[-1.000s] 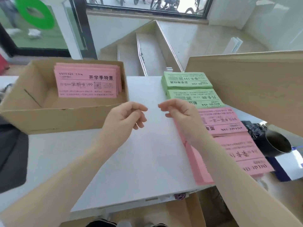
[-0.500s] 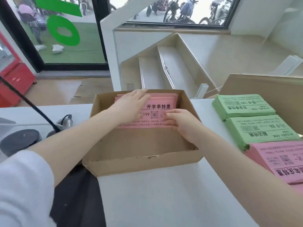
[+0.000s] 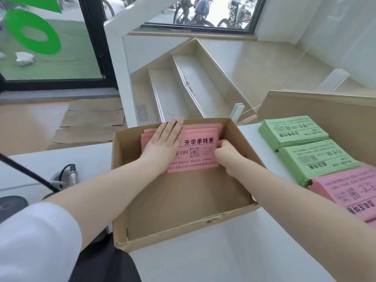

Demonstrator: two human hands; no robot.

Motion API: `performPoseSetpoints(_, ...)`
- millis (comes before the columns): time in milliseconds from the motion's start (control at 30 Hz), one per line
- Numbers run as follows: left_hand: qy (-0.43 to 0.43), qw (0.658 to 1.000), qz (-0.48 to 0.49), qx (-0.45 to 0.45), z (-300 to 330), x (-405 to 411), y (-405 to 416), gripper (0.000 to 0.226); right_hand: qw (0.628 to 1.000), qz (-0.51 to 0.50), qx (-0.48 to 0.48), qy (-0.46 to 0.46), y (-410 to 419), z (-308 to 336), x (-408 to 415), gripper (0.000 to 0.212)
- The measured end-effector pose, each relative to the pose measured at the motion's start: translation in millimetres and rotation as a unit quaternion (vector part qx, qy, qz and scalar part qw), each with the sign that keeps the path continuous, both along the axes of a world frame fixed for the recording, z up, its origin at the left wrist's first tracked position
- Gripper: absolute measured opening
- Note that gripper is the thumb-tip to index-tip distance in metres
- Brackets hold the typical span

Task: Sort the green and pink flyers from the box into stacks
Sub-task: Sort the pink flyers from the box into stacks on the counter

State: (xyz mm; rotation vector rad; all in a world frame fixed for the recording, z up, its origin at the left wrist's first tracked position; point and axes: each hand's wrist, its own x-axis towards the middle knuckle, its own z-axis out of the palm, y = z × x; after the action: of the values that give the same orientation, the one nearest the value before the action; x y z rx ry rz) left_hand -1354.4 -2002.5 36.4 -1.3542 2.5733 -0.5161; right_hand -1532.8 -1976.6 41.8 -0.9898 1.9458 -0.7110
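An open cardboard box [image 3: 183,231] stands on the white table. A stack of pink flyers [image 3: 200,147] leans against its far wall. My left hand [image 3: 164,143] lies flat on the stack's left half, fingers straight. My right hand [image 3: 226,154] curls its fingers around the stack's right edge. To the right of the box lie two stacks of green flyers, the farther stack [image 3: 295,129] and the nearer stack [image 3: 319,159], and a stack of pink flyers [image 3: 352,190] nearer to me.
A brown board [image 3: 325,106] stands behind the stacks at the right. At the left, a black cable [image 3: 26,171], a metal bottle [image 3: 70,176] and a dark round object [image 3: 11,204] sit on the table [image 3: 223,251]. Stairs drop away beyond the table.
Both hands have moved from above the table into the box and onto the pink stack. My right hand has shifted to the stack's right edge and curled round it.
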Motion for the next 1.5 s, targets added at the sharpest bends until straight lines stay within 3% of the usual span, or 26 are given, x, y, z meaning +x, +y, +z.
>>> performPoseSetpoints(167,0.016,1.000,-0.005,-0.019,-0.5,-2.1,2.3,0.085,0.995,-0.046,-0.036,-0.079,6.1,3.4,-6.7,0.028)
performPoseSetpoints(333,0.029,0.999,0.001,-0.017,2.5,-3.2,5.8,0.087,0.989,0.073,-0.105,-0.067,20.9,16.6,1.3,0.029)
performPoseSetpoints(467,0.189,0.980,-0.019,0.063,32.4,-4.8,11.1,0.097,0.974,0.131,-0.185,-0.022,39.1,29.1,-5.8,0.036)
performPoseSetpoints(533,0.265,0.959,-0.046,0.092,49.0,-3.7,19.3,0.076,0.958,0.139,-0.248,-0.028,56.5,38.0,-12.7,0.042)
performPoseSetpoints(633,0.282,0.955,-0.084,0.033,66.6,-0.4,43.5,0.040,0.939,0.112,-0.319,-0.070,85.0,48.7,-27.2,0.045)
performPoseSetpoints(900,0.301,0.930,-0.186,-0.099,123.6,-20.7,137.2,0.029,0.876,0.066,-0.446,-0.173,163.3,78.6,-70.0,0.033)
performPoseSetpoints(1067,0.326,0.915,-0.231,-0.062,119.6,-52.3,209.9,0.037,0.872,0.074,-0.441,-0.201,230.2,68.3,-111.6,0.031)
performPoseSetpoints(1233,0.254,0.952,-0.171,-0.015,38.7,-80.1,266.2,0.021,0.949,0.083,-0.276,-0.130,289.3,10.6,-136.3,0.024)
performPoseSetpoints(1333,0.243,0.965,-0.097,0.004,6.5,-84.5,280.3,0.038,0.967,0.105,-0.202,-0.113,304.1,-13.6,-145.9,0.019)
performPoseSetpoints(1400,0.320,0.947,0.027,0.004,10.3,-79.0,286.0,0.030,0.966,0.115,-0.208,-0.103,306.8,-15.5,-150.0,0.023)
performPoseSetpoints(1500,0.450,0.880,0.142,0.057,10.9,-62.3,299.3,0.023,0.949,0.158,-0.270,-0.031,308.9,-7.7,-150.5,0.037)
